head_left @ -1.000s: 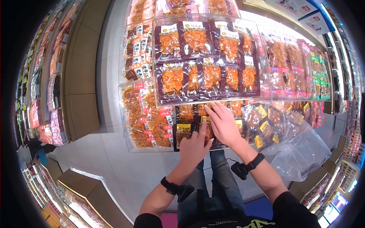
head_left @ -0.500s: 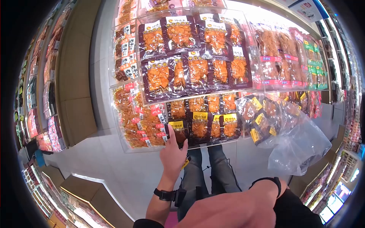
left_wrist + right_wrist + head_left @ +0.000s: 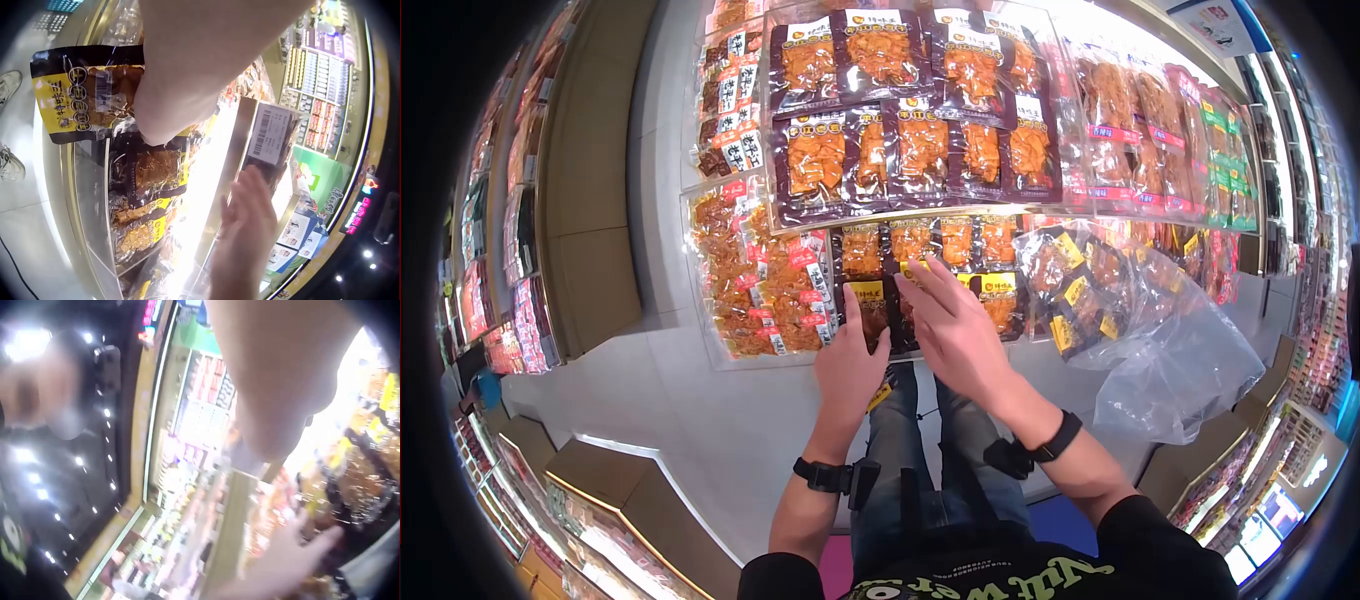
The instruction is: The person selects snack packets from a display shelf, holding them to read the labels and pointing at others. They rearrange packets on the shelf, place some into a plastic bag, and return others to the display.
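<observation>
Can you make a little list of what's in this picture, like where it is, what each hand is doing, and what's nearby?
place: shop snack shelf
left hand: grips a yellow-label packet
right hand: open, fingers spread over the packets, contact unclear
beside them: clear bag with packets inside
above: dark packets of orange snacks

Right hand (image 3: 955, 335) back up at the snack packets (image 3: 930, 285).
</observation>
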The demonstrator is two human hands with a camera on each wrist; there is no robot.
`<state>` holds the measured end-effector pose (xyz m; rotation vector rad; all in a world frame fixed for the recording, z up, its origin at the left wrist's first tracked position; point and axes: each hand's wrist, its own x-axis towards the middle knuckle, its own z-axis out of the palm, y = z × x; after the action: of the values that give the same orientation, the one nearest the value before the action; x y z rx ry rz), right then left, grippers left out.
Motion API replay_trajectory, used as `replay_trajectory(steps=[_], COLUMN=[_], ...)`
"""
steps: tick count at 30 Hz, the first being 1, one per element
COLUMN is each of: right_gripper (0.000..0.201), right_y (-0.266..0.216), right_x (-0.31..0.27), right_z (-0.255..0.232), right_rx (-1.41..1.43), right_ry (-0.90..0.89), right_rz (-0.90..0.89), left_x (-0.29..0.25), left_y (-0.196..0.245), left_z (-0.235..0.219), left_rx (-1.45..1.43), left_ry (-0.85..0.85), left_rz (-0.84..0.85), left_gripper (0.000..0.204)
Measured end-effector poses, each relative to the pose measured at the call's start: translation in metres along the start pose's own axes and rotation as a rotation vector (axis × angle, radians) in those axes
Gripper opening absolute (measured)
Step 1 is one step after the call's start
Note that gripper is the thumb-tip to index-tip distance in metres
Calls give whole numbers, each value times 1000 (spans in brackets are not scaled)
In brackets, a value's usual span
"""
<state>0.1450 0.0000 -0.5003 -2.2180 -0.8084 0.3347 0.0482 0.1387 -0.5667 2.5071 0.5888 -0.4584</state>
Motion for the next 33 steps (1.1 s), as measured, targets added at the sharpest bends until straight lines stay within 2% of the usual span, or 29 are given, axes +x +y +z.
replay_trajectory(steps=[1,2,4,9,22,30,33], right_gripper=[46,46,50,53,60,63,68], right_y=[17,27,41,57,55,52,57], right_x=[-7,-12,-19,-25,-24,-23,-24], right_z=[16,25,35,41,39,38,43], right_rx=[-139,-138,-257,-213,-198,-180,-99], right_ry=[-19,-17,-126,-145,-159,-161,-164], right_rz=[3,0,-2,30,-11,5,43], left_x=[1,1,2,4,9,7,8], left_y=[3,5,3,2,-1,-5,-5], left_z=[-2,-5,-3,-4,-5,-3,-6], left_rx=[6,0,-5,21,2,-2,-25], left_ry=[-21,-49,-50,-51,-76,40,11], left_rz=[-15,-23,-14,14,-2,66,74], left_gripper=[82,82,82,82,83,86,85])
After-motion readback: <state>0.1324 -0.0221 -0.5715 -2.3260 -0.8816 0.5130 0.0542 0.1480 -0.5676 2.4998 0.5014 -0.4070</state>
